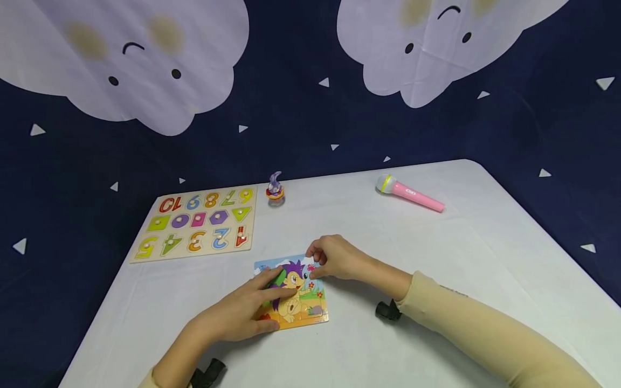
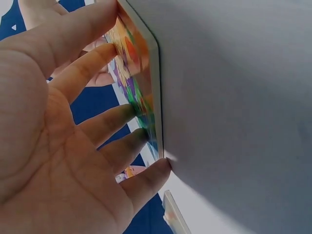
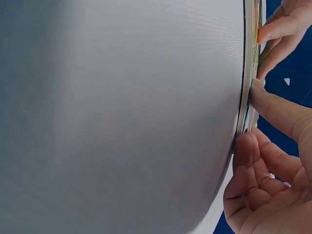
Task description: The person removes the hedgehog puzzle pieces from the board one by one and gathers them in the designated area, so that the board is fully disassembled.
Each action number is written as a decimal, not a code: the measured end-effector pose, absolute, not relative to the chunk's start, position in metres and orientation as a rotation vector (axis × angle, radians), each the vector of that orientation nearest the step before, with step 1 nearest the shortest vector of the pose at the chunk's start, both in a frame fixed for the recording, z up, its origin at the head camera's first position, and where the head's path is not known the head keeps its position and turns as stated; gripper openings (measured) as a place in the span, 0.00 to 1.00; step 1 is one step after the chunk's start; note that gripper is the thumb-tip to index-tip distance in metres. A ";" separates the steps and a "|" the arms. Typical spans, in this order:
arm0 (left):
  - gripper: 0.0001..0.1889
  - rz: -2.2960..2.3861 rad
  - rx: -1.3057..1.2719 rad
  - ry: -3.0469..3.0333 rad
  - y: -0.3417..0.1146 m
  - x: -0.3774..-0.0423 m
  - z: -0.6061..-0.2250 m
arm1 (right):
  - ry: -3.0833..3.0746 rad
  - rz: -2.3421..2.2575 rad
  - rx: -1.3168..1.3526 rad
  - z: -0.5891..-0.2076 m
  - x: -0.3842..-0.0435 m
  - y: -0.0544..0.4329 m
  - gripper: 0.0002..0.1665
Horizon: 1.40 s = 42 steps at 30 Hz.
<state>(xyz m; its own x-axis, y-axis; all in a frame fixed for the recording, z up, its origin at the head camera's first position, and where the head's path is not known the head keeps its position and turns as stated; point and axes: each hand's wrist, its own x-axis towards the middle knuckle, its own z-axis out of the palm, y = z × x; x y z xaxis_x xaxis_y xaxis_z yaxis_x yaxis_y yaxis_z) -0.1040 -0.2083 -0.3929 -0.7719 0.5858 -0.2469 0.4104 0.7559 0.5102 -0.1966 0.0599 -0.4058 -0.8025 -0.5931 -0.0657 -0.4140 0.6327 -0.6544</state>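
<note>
A square jigsaw puzzle [image 1: 304,310] with a cartoon hedgehog lies flat at the front middle of the table. My left hand [image 1: 240,310] rests on its left side, fingers spread and mostly straight; in the left wrist view, fingertips [image 2: 109,51] press on the picture and the little finger touches the table by the edge. At the upper right corner, my right hand [image 1: 341,258] pinches a puzzle piece [image 1: 311,268] with a pink flower. The right wrist view has the right thumb [image 3: 273,108] on the puzzle's face and curled fingers at its edge.
On the left lies a wooden peg board [image 1: 189,256] of numbers and shapes. Beside it stands a small purple-topped toy figure [image 1: 275,189]. A pink toy microphone [image 1: 412,194] lies at the back right of the white table [image 1: 466,242]. Dark cloud-patterned cloth [image 1: 291,108] hangs behind.
</note>
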 end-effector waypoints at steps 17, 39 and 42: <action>0.34 0.566 0.751 2.554 -0.202 -0.103 -0.394 | 2.588 -0.856 -0.827 -0.399 -0.199 0.060 0.25; 0.35 0.615 0.740 2.545 -0.203 -0.102 -0.393 | 2.548 -0.937 -0.933 -0.404 -0.206 0.070 0.22; 0.35 0.628 0.736 2.543 -0.203 -0.101 -0.393 | 2.541 -0.946 -0.923 -0.405 -0.208 0.075 0.22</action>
<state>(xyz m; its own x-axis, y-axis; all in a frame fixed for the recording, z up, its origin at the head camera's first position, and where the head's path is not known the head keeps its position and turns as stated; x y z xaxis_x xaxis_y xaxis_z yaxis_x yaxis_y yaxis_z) -0.1013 -0.2033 -0.3930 -0.7726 0.5780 -0.2626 0.3892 0.7581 0.5233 -0.2080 0.0746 -0.4045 -0.7581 -0.6513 -0.0343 -0.4701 0.5822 -0.6633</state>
